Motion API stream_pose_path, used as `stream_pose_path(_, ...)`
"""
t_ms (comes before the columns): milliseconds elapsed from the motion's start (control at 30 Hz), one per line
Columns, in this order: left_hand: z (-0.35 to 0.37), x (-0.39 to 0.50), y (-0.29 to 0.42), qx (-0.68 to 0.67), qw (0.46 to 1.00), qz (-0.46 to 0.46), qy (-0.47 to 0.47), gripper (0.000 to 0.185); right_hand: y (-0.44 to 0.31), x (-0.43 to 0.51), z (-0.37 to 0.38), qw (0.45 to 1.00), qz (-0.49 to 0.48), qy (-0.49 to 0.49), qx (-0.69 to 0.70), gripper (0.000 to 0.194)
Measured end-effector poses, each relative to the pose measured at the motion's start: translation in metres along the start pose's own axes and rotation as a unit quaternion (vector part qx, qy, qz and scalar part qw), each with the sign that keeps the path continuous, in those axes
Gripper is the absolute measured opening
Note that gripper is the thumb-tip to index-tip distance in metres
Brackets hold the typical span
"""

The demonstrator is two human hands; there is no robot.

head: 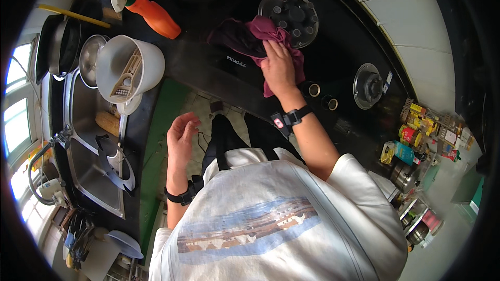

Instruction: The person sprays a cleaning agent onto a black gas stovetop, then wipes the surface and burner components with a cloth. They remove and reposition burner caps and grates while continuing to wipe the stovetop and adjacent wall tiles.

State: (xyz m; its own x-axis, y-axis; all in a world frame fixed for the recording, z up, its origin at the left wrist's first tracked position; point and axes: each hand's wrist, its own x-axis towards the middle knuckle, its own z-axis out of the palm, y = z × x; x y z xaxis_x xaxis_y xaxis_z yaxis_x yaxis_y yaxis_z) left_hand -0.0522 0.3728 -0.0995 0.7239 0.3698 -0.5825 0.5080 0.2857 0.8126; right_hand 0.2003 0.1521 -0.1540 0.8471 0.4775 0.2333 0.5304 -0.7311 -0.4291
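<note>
My right hand presses a maroon cloth onto a black glass gas cooktop. The cloth lies bunched, with a darker part spread to the left, and covers the lower left edge of a round burner. Just below that hand, two control knobs stand near the cooktop's front. A second burner sits farther right, clear of the cloth. My left hand hangs in the air before my body, fingers loosely bent and holding nothing. Straps are around both wrists.
An orange spray bottle lies at the upper left. Beside the double steel sink are a white bucket with a plastic grater inside, a metal bowl and pans. Jars and packets crowd the right.
</note>
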Motion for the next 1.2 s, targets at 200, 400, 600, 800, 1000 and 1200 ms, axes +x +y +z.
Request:
stream_pose_path(200, 0.017, -0.003, -0.012, -0.002, 1.000, 0.012, 0.027, 0.027, 0.088, -0.014, -0.051, 0.991, 0.055, -0.018, 0.124, 0.026)
stream_pose_path(400, 0.046, -0.012, -0.035, -0.010, 0.999, -0.014, 0.038, 0.028, 0.237, 0.054, -0.068, 0.995, 0.083, -0.031, -0.039, 0.052)
stream_pose_path(600, 0.076, -0.023, -0.048, -0.038, 0.999, -0.007, 0.025, 0.026, 0.228, 0.189, -0.035, 0.989, 0.069, -0.078, 0.107, 0.041)
stream_pose_path(800, 0.097, -0.015, -0.038, -0.012, 0.999, -0.047, 0.019, 0.027, 0.148, 0.249, -0.040, 0.904, 0.072, -0.369, 0.204, 0.043)
stream_pose_path(1000, 0.089, 0.007, -0.034, -0.010, 0.999, -0.037, 0.026, 0.029, 0.197, 0.264, -0.070, 0.888, 0.154, -0.261, 0.345, 0.047)
stream_pose_path(1200, 0.083, 0.022, -0.030, -0.018, 0.997, -0.072, 0.015, 0.029, 0.120, 0.283, -0.011, 0.885, -0.057, -0.405, 0.223, 0.028)
